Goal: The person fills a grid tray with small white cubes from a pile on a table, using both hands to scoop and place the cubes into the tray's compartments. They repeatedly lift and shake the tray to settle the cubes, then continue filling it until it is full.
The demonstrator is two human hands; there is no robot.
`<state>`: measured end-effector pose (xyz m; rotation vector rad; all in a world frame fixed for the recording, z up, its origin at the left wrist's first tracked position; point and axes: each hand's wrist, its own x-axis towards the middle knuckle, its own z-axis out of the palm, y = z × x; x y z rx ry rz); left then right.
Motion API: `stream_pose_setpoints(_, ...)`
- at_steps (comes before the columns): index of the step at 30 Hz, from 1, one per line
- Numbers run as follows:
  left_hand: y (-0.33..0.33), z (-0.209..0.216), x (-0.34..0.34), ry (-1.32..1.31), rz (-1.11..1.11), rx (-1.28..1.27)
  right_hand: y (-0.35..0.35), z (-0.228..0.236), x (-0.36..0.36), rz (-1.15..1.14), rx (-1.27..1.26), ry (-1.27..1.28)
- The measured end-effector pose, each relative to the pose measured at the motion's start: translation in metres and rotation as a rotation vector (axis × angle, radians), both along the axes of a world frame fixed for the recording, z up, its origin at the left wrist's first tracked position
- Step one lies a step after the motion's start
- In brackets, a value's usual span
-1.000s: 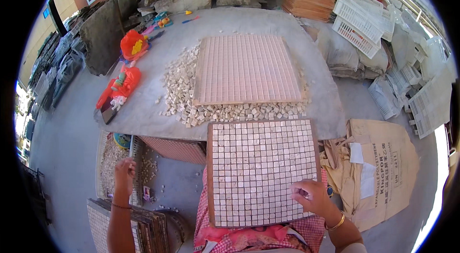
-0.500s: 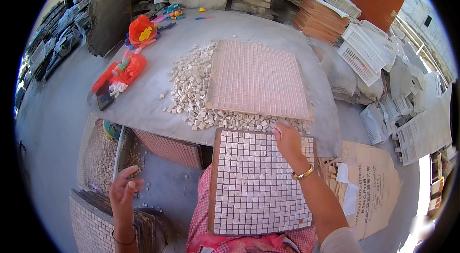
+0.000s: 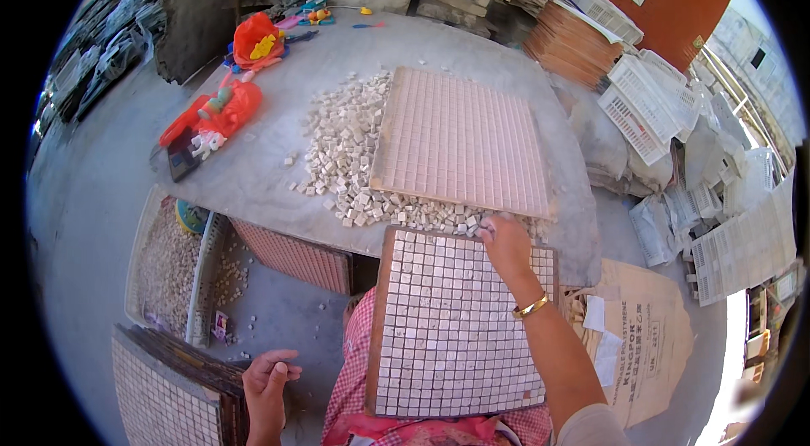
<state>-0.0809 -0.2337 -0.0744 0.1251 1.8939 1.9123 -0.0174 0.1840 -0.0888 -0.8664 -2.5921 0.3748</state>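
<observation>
A square grid tray (image 3: 460,328) with a brown edge rests on my lap, its cells filled with small whitish stone tiles. One reddish tile (image 3: 527,395) shows near its lower right corner. My right hand (image 3: 509,248), a gold bangle on its wrist, is over the tray's far edge. Its fingertips pinch together beside the loose tiles (image 3: 371,211) on the table; whether a tile is between them is hidden. To the left, my left hand (image 3: 268,387) hangs in the air near a stack of filled trays (image 3: 169,383), fingers apart and holding nothing.
An empty pink grid tray (image 3: 464,142) lies on the grey table (image 3: 278,193) over the tile heap. Red bags (image 3: 228,108) and toys sit at the table's left. A white basket of tiles (image 3: 201,294) stands below. Flattened paper sacks (image 3: 650,345) lie at right.
My left hand has moved right and down, toward the tray on my lap. My right hand stays by the tiles at the tray's far edge. The whole view has shifted slightly.
</observation>
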Motion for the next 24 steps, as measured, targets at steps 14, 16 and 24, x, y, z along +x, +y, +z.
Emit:
stream_pose_setpoints(14, 0.006, -0.011, 0.014, -0.023, -0.007, -0.001, -0.007, 0.003, -0.017, 0.204, 0.285, 0.099)
stream_pose_setpoints(16, 0.006, -0.012, 0.015, -0.024, -0.002, -0.002, -0.007, 0.001, -0.017, 0.21, 0.321, 0.099)
stream_pose_setpoints(24, 0.012, -0.018, 0.016, -0.07, -0.042, 0.025, -0.013, -0.012, -0.026, 0.188, 0.421, 0.058)
